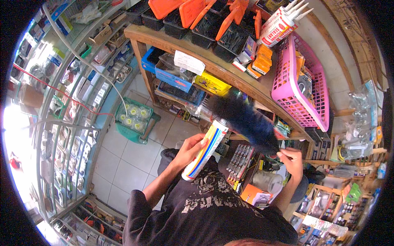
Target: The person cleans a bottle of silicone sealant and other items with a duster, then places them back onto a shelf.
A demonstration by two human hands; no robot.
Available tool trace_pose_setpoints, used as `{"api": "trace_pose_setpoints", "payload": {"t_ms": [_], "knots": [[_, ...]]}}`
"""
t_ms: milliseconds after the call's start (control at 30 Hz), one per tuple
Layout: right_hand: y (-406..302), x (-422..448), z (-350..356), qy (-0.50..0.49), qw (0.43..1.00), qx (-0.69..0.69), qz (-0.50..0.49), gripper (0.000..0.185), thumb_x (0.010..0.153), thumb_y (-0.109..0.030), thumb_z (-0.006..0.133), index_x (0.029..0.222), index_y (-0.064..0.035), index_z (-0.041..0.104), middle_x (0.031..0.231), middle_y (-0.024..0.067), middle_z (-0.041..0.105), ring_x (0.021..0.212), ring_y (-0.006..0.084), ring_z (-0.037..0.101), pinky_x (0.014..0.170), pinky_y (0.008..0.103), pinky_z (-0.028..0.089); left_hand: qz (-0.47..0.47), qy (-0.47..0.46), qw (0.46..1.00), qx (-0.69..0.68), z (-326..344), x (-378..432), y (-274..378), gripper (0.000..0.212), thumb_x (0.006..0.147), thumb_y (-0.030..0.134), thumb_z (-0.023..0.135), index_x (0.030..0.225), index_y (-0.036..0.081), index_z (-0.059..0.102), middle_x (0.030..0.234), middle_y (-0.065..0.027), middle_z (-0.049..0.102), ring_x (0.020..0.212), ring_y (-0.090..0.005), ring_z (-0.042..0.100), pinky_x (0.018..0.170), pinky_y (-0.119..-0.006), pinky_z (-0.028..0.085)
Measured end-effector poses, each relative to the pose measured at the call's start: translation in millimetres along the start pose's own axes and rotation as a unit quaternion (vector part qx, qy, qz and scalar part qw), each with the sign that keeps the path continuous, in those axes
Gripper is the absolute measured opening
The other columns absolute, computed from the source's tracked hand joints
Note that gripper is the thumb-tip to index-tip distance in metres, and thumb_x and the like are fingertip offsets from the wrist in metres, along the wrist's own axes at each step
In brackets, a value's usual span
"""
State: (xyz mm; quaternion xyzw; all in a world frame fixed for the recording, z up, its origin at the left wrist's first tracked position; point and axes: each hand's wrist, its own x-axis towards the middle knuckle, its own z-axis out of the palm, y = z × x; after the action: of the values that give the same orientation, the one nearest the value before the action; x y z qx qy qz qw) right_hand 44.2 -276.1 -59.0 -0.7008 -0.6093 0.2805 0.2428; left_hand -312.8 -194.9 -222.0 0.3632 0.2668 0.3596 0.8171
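Observation:
My left hand [192,148] grips a white sealant cartridge [212,138] with yellow and blue stripes, tilted in front of my chest with its nozzle end up. From my right hand [291,160] extends a dark feather duster [249,121], its handle end pinched in my fingers. The duster is blurred, and its bristly far end overlaps the area just above the cartridge's tip. Whether the two touch, I cannot tell.
A wooden shelf unit [197,50] carries black bins [232,41] with orange lids, silicone sealant cartridges [275,26] and a pink basket [307,113]. On the tiled floor stands a green crate [132,136] of round-lidded jars. Stocked glass shelves [70,123] line the left.

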Motion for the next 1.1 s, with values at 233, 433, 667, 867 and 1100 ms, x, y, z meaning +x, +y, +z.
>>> {"api": "trace_pose_setpoints", "payload": {"t_ms": [233,433,667,867,1100], "knots": [[8,3,-1,0.052,0.999,-0.006,0.001,0.016,0.082,-0.001,0.068,0.096,0.0065,0.068,0.072,0.0044,0.061,0.06,0.007,0.053,0.051,0.021,0.039,0.063,-0.042,0.994,0.074,0,4,9,0.061,0.083,0.025,0.069,0.131,-0.005,0.046,0.121,-0.0087,0.057,0.108,-0.0133,0.053,0.096,-0.028,0.04],[-1,10,6,0.093,0.994,0.049,0.018,0.018,0.08,-0.004,0.071,0.095,0.0055,0.068,0.072,0.0072,0.063,0.057,0.0091,0.053,0.051,0.0237,0.04,0.037,-0.044,0.998,0.02,3,13,17,0.079,0.077,0.032,0.073,0.136,-0.002,0.034,0.126,-0.0134,0.055,0.115,-0.0219,0.056,0.099,-0.034,0.04],[3,16,5,0.048,0.999,-0.002,-0.012,0.017,0.082,-0.004,0.069,0.094,0.0068,0.067,0.068,0.0033,0.058,0.057,0.0063,0.051,0.05,0.0226,0.037,0.071,-0.099,0.991,-0.051,1,11,16,0.06,0.08,0.018,0.07,0.129,0.0,0.04,0.121,-0.0114,0.058,0.114,-0.0178,0.053,0.098,-0.031,0.038],[5,14,0,-0.019,1.0,-0.001,-0.018,0.013,0.083,-0.002,0.068,0.091,0.0077,0.067,0.068,0.0035,0.058,0.059,0.0062,0.052,0.051,0.022,0.039,0.034,-0.067,0.997,0.03,-8,9,16,0.053,0.082,0.023,0.07,0.123,-0.001,0.047,0.111,-0.005,0.058,0.102,-0.0119,0.053,0.092,-0.028,0.04],[13,12,-1,-0.026,0.999,-0.026,-0.036,0.014,0.081,-0.004,0.07,0.087,0.0076,0.066,0.066,0.0039,0.057,0.058,0.0081,0.05,0.05,0.0237,0.037,0.045,-0.086,0.995,0.02,-12,5,16,0.058,0.088,0.02,0.064,0.135,-0.003,0.04,0.123,-0.0071,0.055,0.113,-0.0154,0.05,0.1,-0.032,0.038]]}}
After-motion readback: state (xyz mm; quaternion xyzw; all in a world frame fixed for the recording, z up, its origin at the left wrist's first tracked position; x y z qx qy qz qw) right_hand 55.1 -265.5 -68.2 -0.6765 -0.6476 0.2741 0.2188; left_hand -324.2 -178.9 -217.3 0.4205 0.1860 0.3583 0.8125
